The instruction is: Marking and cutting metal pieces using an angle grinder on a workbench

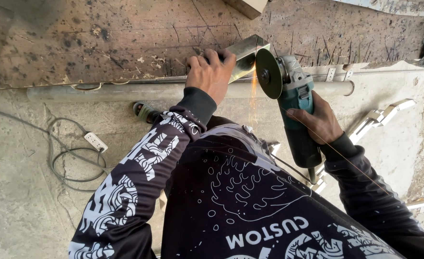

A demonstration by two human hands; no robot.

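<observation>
Metal angle piece point(247, 56) sits on scorched plywood bench point(101, 43), long axis running away from body; left hand point(211, 72) clamps its near end, right hand point(317, 120) clenched on teal angle grinder point(293, 96), disc point(268, 73) biting just right of left hand, sparks falling

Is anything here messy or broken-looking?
Yes. The wooden board is scarred with dark spots and many thin cut lines. Sparks fall where the grinder in the right hand meets the metal piece held by the left hand. A cord and power strip lie tangled on the floor.
</observation>
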